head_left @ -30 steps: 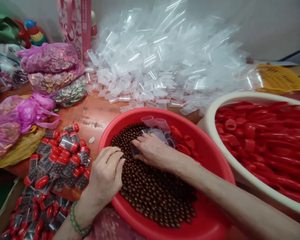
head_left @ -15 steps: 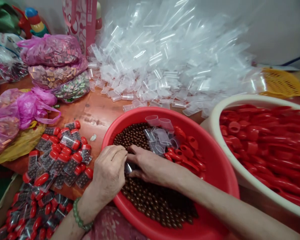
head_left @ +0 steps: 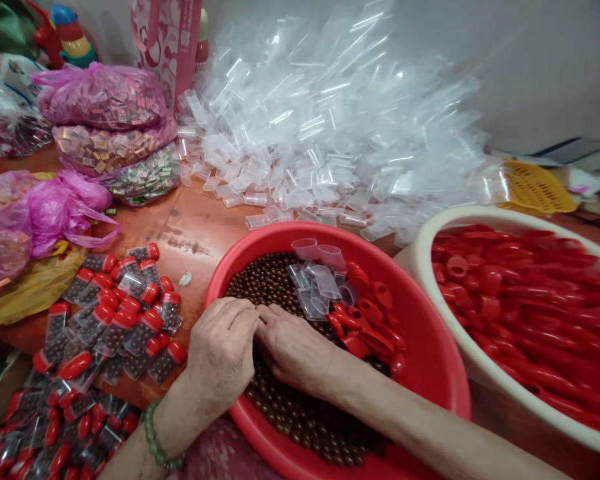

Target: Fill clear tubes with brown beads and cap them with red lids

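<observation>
My left hand [head_left: 223,350], with a green bead bracelet [head_left: 155,437] on its wrist, is closed over the left side of a red basin [head_left: 445,360]. Against its fingertips presses my right hand [head_left: 285,340], its fingers also closed. What lies between them is hidden now; half a second ago a clear plastic tube showed there. Under both hands the basin holds many brown beads [head_left: 310,417]. Several clear tubes [head_left: 320,280] and red plastic caps [head_left: 370,323] lie on the beads at the far right side.
Left of the basin lie bead-filled tubes with red caps [head_left: 125,320], more heaped below. A white tub [head_left: 423,247] of red parts stands right. Behind rises a pile of clear tubes [head_left: 300,140]. Pink bags [head_left: 105,100] and a yellow basket [head_left: 537,187] flank it.
My right hand's fingers have drawn in and down against my left hand, covering the clear tube that showed between them. The whole view has shifted slightly.
</observation>
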`<state>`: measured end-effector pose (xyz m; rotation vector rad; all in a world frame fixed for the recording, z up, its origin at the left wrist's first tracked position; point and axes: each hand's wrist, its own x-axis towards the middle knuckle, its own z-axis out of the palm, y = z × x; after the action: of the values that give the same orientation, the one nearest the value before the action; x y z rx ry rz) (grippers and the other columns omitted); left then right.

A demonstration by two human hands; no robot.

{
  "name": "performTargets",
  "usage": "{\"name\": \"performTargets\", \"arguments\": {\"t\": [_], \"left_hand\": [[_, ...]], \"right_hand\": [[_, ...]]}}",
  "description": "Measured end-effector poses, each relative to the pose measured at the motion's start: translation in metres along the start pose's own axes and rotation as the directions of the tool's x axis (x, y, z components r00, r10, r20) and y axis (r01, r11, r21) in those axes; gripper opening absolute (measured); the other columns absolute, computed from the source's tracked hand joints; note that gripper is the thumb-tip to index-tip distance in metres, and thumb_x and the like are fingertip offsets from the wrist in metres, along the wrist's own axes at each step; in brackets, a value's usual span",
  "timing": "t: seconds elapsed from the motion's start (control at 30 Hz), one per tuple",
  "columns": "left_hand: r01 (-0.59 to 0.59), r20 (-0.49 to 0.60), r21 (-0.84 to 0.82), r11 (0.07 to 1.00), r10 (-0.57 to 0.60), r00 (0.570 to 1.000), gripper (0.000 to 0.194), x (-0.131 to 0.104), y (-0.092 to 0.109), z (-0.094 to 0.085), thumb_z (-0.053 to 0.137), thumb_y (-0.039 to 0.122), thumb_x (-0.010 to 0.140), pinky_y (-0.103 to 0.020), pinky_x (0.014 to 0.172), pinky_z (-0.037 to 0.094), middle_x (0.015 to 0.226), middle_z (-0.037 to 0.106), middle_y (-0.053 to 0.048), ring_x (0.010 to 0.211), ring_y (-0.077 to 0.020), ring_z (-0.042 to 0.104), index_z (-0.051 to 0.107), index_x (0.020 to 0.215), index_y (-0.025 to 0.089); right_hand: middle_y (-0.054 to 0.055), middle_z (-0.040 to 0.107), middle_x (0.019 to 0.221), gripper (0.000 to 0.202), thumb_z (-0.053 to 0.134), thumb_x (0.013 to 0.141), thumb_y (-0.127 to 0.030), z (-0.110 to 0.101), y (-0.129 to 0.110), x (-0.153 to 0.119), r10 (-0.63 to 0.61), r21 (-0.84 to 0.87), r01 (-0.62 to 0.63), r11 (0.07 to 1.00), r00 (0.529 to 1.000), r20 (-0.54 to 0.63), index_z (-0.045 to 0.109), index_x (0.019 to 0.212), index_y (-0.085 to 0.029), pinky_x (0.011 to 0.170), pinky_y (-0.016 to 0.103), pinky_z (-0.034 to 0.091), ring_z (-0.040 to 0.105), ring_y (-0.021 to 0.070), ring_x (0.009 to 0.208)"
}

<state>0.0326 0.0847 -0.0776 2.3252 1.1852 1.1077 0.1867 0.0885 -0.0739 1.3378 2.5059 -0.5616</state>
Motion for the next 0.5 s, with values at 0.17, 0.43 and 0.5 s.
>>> {"name": "performTargets", "arguments": {"t": [0.17,0.43,0.5], "left_hand": [[0.027,0.024,-0.032,0.999,-0.026,0.999,0.019,-0.002,0.000,0.002,0.048,0.004,0.087,-0.037,0.084,0.057,0.095,0.071,-0.011,0.089,-0.0206,0.064,0.064,0.094,0.011],[0.024,0.005,-0.025,0.999,-0.024,1.000,0.021,-0.003,-0.002,0.002,0.046,0.004,0.087,-0.037,0.086,0.057,0.096,0.071,-0.012,0.091,-0.0209,0.064,0.064,0.094,0.012],[0.031,0.018,-0.021,0.999,-0.031,0.999,0.022,-0.002,-0.001,0.001,0.045,0.004,0.087,-0.037,0.087,0.057,0.097,0.071,-0.011,0.092,-0.0206,0.064,0.064,0.095,0.012]], "right_hand": [[0.022,0.062,0.103,0.043,0.040,0.078,0.001,-0.019,0.035,0.017,0.109,-0.197,-0.139,0.971,0.982,-0.153,0.055,0.119,-0.001,0.084,0.041,0.045,0.056,0.0300,0.095],[0.021,0.066,0.093,0.027,0.042,0.083,-0.001,-0.018,0.056,0.050,-0.094,-0.240,0.065,0.969,0.989,-0.114,0.068,0.089,-0.009,0.075,0.040,0.044,0.058,0.0295,0.088],[0.016,0.067,0.090,0.021,0.049,0.082,-0.003,-0.007,0.048,0.048,-0.190,-0.155,0.174,0.972,0.978,-0.089,0.068,0.082,-0.012,0.077,0.037,0.045,0.059,0.0267,0.088]]}}
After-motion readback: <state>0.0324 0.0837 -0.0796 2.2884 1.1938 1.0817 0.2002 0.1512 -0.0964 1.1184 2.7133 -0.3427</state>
